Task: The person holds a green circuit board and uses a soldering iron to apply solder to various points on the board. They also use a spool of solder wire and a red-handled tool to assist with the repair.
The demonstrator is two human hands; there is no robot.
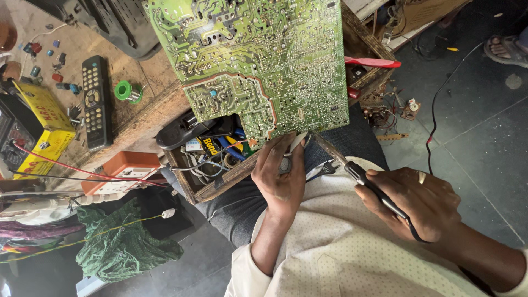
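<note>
2 hands are working here: my left hand is gripping the lower edge of the green circuit board above my lap, my right hand is closing around the soldering iron; next, I judge, steadying its tip on 1 joint.

The left hand rose at centre frame, fingers curled upward in a grip. The right hand, at right, was closed in a pen-like hold, forearm running toward the lower right corner.

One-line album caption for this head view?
Left hand steadies a green circuit board; right hand holds a soldering iron.
</note>
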